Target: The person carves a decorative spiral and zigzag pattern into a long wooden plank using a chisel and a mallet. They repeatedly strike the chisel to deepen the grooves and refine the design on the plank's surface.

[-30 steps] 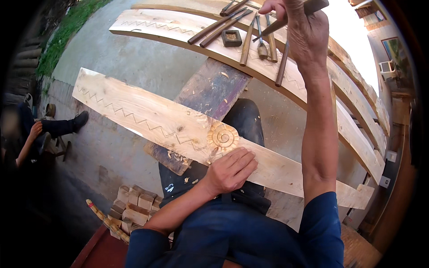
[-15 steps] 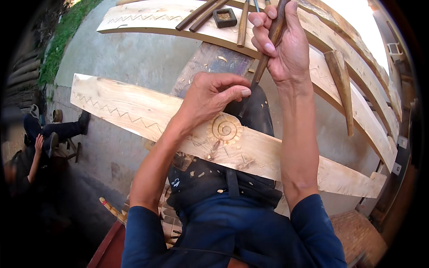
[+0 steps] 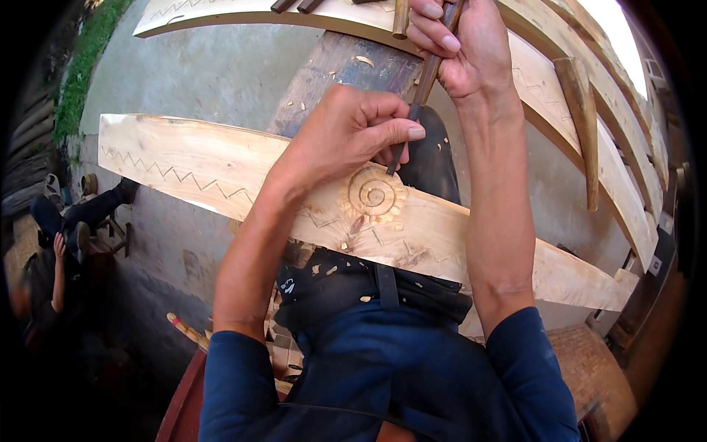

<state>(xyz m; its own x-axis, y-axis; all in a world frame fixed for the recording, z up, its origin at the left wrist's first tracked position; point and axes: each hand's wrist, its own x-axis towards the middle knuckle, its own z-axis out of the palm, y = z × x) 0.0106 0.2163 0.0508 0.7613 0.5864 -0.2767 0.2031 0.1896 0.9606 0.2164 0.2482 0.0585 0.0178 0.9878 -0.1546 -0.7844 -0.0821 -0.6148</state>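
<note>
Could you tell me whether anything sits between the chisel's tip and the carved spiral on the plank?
Nothing visible does. The chisel, gripped by the right hand and guided by the left hand, points at the spiral.

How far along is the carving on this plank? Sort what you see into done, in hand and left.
Done: a zigzag line runs along the plank, and the spiral is cut. In hand: the left hand steadies the chisel, gripped higher by the right hand, at the spiral's edge. Left: the plank's right stretch looks mostly bare.
</note>
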